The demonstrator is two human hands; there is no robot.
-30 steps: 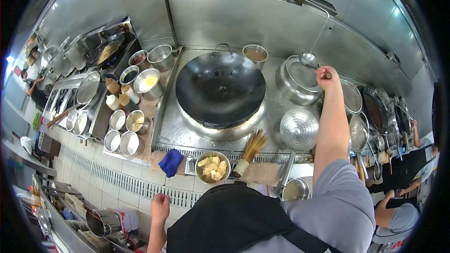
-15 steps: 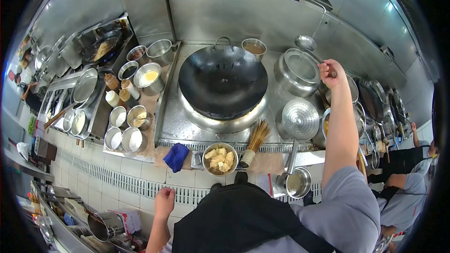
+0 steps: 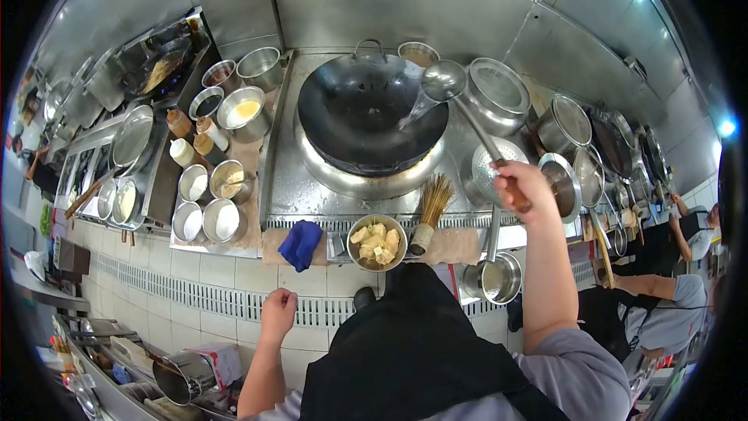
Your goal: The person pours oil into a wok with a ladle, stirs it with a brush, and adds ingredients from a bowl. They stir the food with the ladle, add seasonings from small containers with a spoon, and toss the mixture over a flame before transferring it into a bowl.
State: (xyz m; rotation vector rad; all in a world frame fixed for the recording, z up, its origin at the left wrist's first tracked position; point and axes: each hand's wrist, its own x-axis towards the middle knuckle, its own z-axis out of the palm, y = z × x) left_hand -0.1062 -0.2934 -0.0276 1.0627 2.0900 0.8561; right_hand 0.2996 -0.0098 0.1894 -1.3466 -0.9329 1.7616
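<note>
My right hand is wrapped round the wooden grip of a long metal ladle. The ladle's bowl is tipped over the right side of a black wok, and clear liquid streams from it into the wok. The wok rests on a round metal burner ring. Down beside the apron, my left hand is curled into a fist, with nothing seen in it. In front of the wok are a metal bowl of pale yellow chunks, a bamboo brush and a blue cloth.
A large metal pot stands right of the wok, with a perforated strainer before it. Left are squeeze bottles and several metal containers. Strainers hang at the right, near other people. A small saucepan is low at right.
My right hand has brought the ladle from above the large pot leftward and nearer to me, and liquid now pours into the wok. My left hand remains a fist.
</note>
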